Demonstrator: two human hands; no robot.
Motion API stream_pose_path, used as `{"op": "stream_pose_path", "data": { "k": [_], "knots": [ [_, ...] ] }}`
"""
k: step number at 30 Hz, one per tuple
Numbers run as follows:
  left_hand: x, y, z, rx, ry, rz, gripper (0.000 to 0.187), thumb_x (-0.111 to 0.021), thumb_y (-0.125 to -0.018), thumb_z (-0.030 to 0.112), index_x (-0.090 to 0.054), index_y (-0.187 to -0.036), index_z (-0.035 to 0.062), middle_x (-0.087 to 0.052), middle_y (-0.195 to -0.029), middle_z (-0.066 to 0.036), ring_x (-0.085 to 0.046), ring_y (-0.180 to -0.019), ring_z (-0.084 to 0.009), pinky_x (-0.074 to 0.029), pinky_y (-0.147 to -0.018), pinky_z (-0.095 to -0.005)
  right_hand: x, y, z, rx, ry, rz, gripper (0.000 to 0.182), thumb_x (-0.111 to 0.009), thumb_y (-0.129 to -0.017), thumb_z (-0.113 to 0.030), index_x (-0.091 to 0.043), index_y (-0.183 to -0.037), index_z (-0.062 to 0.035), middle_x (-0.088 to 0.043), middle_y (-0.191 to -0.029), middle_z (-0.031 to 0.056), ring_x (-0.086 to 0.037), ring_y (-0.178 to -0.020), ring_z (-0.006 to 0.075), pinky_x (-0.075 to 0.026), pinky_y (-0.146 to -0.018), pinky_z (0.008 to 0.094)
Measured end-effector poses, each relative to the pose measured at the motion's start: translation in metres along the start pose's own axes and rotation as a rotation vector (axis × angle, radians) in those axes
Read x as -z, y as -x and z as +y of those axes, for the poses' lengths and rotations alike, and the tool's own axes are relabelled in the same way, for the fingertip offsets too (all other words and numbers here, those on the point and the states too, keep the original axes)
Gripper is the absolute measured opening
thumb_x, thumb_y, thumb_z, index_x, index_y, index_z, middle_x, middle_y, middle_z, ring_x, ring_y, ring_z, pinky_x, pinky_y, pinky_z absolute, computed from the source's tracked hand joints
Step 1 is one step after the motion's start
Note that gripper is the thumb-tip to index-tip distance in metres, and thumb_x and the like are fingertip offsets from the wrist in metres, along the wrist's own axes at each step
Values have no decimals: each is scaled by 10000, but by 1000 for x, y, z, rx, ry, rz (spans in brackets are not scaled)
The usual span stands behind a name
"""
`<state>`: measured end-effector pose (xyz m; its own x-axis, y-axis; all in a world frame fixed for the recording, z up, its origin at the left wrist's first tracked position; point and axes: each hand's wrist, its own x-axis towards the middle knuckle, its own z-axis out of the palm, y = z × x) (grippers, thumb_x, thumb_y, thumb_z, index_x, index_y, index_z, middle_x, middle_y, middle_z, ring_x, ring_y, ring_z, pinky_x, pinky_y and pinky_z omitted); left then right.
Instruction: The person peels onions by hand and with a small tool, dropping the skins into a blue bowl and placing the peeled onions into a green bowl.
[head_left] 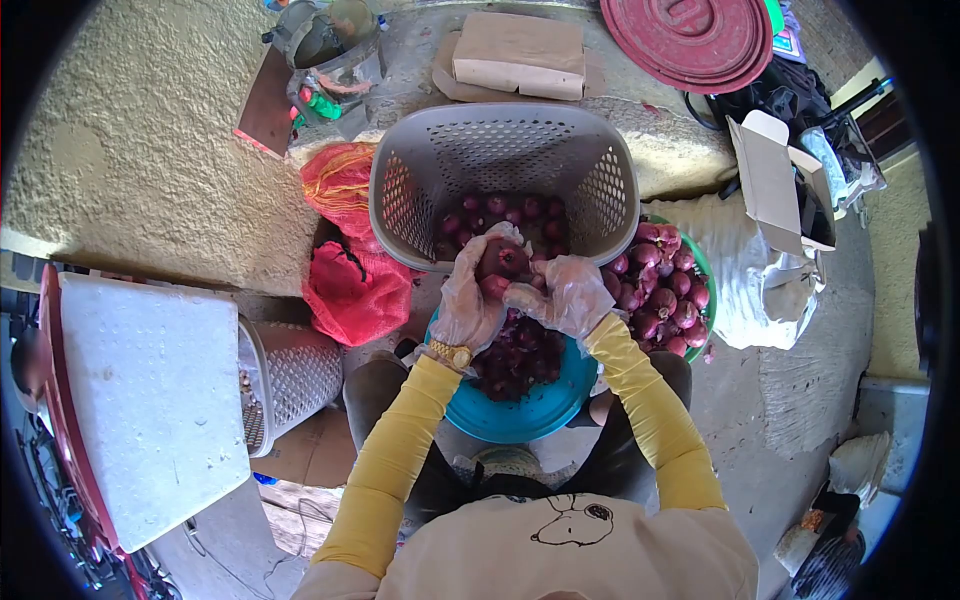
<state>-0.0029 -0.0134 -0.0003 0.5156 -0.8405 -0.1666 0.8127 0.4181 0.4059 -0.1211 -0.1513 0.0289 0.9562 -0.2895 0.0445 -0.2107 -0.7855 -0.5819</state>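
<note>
My left hand (pixel 474 298), in a clear plastic glove, is closed around a red onion (pixel 506 258) over the near rim of the grey perforated basket (pixel 500 118). Close beside it on the right, my gloved right hand (pixel 574 298) has its fingers bent together at the onion's side; what they pinch is hidden. Several red onions (pixel 497 206) lie at the bottom of the basket. Below my hands stands a blue basin (pixel 520 425) with dark onion skins (pixel 520 365) in it. A green basin (pixel 711 300) full of red onions (pixel 662 292) stands at the right.
Left of the basket lies a red mesh sack (pixel 355 295). A white perforated basket (pixel 300 365) and a white board (pixel 150 390) stand further left. Behind are flattened cardboard (pixel 520 52) and a red lid (pixel 690 40). A white sack (pixel 760 300) and open carton (pixel 770 180) lie right.
</note>
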Motion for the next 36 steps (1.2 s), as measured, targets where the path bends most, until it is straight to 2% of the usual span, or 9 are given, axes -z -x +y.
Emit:
{"op": "stream_pose_path", "data": {
  "k": [7,16,21,25,27,30,31,33,36],
  "knots": [
    [1,2,1,1,-50,13,377,-527,-1082,290,-604,-1310,-1,-658,-1235,-131,-636,-1154,-282,-534,-1027,-422,2,-2,-6,-81,114,42,740,-745,-767,-773,-770,-1014,-77,-713,-760,200,-716,-785,411,-559,-733,487],
    [11,3,-2,-9,-95,-35,318,-570,-1081,251,-618,-1324,52,-650,-1197,-71,-626,-1085,-193,-538,-921,-362,-7,0,3,-86,-96,138,665,-706,-875,-684,-753,-999,-32,-705,-798,234,-694,-791,447,-546,-726,498],
    [38,-5,-13,-251,-791,78,298,-646,-1047,235,-635,-1299,78,-637,-1138,-40,-612,-988,-146,-514,-818,-307,-1,2,2,15,-225,86,458,-683,-988,-475,-757,-928,-27,-638,-714,242,-607,-682,457,-480,-629,495],
    [59,-4,-5,-123,-743,74,294,-654,-1042,261,-642,-1279,88,-634,-1128,-43,-620,-947,-146,-520,-799,-302,4,0,-1,24,-227,12,463,-665,-995,-497,-764,-922,-51,-630,-694,222,-581,-655,441,-483,-622,489],
    [70,-1,-1,-269,-1309,-104,761,-633,-752,-182,-518,-1463,63,-596,-1287,-190,-612,-1141,-383,-511,-990,-417,8,-2,-5,14,-197,-98,517,-620,-987,-597,-771,-957,-104,-693,-778,221,-657,-761,456,-523,-687,493],
    [76,-8,1,90,-231,174,790,-631,-742,-192,-502,-1475,71,-601,-1267,-182,-620,-1113,-353,-517,-971,-414,3,0,-6,63,-290,-48,522,-612,-984,-612,-776,-956,-117,-695,-762,202,-662,-743,443,-527,-680,483],
    [58,-4,6,89,-232,172,790,-631,-742,-192,-502,-1475,71,-601,-1267,-182,-620,-1113,-353,-517,-971,-414,1,1,-5,65,-288,-47,522,-612,-984,-612,-776,-956,-117,-695,-762,202,-662,-743,443,-527,-680,483],
    [25,7,14,-795,-1722,-133,310,-631,-1053,271,-623,-1292,74,-606,-1124,-51,-634,-978,-154,-562,-835,-303,-1,3,-4,89,-189,-138,507,-619,-976,-616,-776,-944,-135,-695,-743,189,-669,-718,428,-528,-658,470],
    [35,3,5,-329,-1139,48,334,-605,-1073,300,-612,-1302,57,-615,-1199,-78,-660,-1047,-202,-580,-895,-336,-3,4,-6,178,-123,-163,470,-687,-960,-543,-752,-868,-87,-643,-676,186,-627,-635,415,-482,-591,486]
  ]
}}
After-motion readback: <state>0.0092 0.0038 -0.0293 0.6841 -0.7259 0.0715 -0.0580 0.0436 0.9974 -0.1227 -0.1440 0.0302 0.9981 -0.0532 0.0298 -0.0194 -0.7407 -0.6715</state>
